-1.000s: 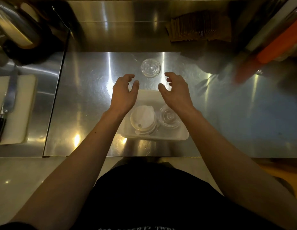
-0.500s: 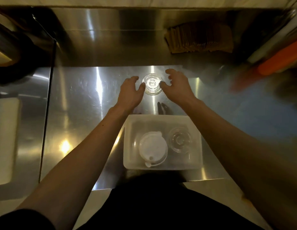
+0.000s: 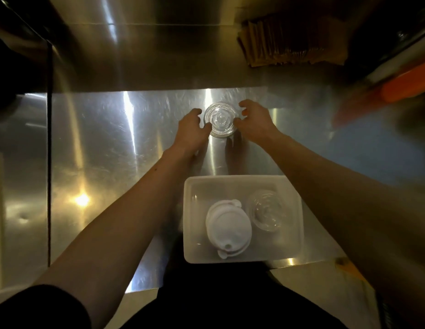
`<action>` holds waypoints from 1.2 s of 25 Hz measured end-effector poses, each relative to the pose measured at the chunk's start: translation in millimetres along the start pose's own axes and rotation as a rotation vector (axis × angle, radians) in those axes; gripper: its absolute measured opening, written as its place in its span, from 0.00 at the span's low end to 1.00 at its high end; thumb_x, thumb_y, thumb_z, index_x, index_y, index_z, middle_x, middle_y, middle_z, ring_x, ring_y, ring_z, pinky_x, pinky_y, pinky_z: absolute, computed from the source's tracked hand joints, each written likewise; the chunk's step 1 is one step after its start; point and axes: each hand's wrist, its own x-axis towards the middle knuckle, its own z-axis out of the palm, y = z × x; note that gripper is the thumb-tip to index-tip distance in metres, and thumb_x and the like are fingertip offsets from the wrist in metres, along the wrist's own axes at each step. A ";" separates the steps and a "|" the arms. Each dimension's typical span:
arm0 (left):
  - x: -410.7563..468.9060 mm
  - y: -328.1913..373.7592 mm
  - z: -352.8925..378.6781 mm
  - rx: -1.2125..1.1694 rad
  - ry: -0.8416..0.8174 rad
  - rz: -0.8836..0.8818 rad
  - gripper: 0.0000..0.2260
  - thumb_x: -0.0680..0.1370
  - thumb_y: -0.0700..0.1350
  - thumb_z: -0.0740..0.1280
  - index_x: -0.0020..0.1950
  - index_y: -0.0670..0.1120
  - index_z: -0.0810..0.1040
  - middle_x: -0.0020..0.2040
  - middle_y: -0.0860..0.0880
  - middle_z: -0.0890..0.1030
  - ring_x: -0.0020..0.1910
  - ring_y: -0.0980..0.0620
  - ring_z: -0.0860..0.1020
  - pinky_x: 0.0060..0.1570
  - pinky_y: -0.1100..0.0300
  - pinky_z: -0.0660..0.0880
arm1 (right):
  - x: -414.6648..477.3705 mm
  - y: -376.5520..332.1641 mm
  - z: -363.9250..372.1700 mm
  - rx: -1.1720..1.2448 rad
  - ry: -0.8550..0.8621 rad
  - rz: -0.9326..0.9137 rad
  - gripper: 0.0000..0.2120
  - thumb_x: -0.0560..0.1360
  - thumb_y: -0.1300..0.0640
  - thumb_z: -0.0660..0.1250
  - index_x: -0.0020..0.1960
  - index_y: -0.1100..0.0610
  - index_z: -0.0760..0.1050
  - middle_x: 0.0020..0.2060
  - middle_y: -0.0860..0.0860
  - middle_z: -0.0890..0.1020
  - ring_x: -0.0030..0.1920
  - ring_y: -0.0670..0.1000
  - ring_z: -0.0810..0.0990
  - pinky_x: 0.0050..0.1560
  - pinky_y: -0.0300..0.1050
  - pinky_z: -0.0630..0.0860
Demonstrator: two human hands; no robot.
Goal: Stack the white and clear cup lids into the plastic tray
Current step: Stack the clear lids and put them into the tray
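Note:
A small stack of clear cup lids (image 3: 220,119) rests on the steel counter beyond the tray. My left hand (image 3: 191,131) presses its thumb and fingers against the stack's left side. My right hand (image 3: 254,123) does the same on the right side, so both hands clasp it. Nearer to me lies the translucent plastic tray (image 3: 190,210). Inside it, a stack of white lids (image 3: 228,227) lies on the left and a stack of clear lids (image 3: 266,210) on the right.
The steel counter (image 3: 111,150) spreads out to the left, with a seam and a second surface beyond it. Brown paper sleeves (image 3: 289,43) stand at the back right. A blurred orange object (image 3: 406,86) lies at the far right.
Both hands reached forward past the tray and closed in on the clear lids on the counter. The view tilted, so the tray now shows fully below the hands.

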 end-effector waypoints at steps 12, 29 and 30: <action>14.8 -0.5 7.2 -0.163 0.090 -0.077 0.16 0.76 0.40 0.67 0.63 0.43 0.75 0.59 0.43 0.79 0.55 0.49 0.78 0.53 0.64 0.69 | 11.9 0.4 20.4 0.392 0.006 0.334 0.19 0.66 0.60 0.69 0.57 0.59 0.75 0.50 0.57 0.77 0.47 0.56 0.80 0.50 0.50 0.80; -28.5 20.2 1.0 -0.265 0.190 0.063 0.16 0.74 0.35 0.65 0.61 0.43 0.80 0.57 0.44 0.83 0.55 0.50 0.81 0.60 0.54 0.78 | -44.3 9.7 -7.8 0.627 0.152 0.325 0.17 0.70 0.65 0.67 0.59 0.60 0.77 0.53 0.59 0.82 0.48 0.56 0.83 0.50 0.51 0.81; -33.5 22.7 2.9 -0.276 0.188 0.073 0.16 0.73 0.35 0.65 0.60 0.43 0.80 0.56 0.44 0.83 0.54 0.49 0.81 0.59 0.51 0.78 | -50.6 12.1 -13.5 0.630 0.166 0.301 0.18 0.71 0.65 0.67 0.60 0.61 0.77 0.53 0.60 0.82 0.48 0.56 0.83 0.52 0.52 0.81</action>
